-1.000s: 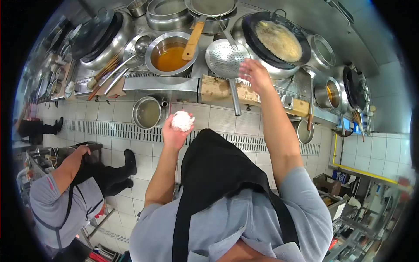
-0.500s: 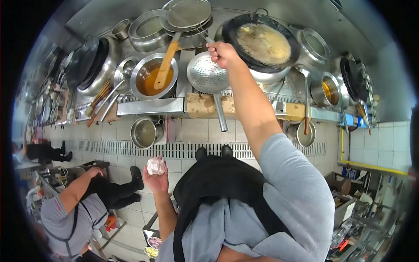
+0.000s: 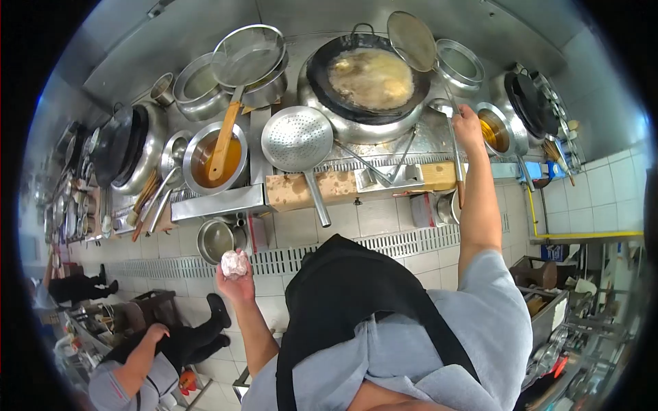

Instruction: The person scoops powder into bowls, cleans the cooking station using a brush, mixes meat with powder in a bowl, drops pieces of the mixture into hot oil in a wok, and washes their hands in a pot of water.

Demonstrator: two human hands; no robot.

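My left hand (image 3: pixel 237 286) is low on the left, its fingers wrapped round a pale pinkish-white lump (image 3: pixel 234 264) with an uneven surface, of a kind I cannot make out. To the right, my right hand (image 3: pixel 468 127) grips the handle of a round fine-mesh strainer (image 3: pixel 411 40). The strainer's head is raised at the right rim of a black wok (image 3: pixel 319 72) that holds foaming, yellowish oil (image 3: pixel 373 77). A ladle (image 3: pixel 452 127) lies beside my right hand, its handle pointing towards me.
Left of the wok, a perforated skimmer (image 3: pixel 296 139) rests on the stove. A metal bowl (image 3: pixel 194 168) of orange-brown liquid has a wooden-handled strainer (image 3: pixel 248 55) across it. More pots line the back. A co-worker (image 3: pixel 147 363) in black trousers is at lower left.
My right hand has moved right, carrying the mesh strainer from the stacked pots on the left to the wok's right side. My left hand still holds the lump.
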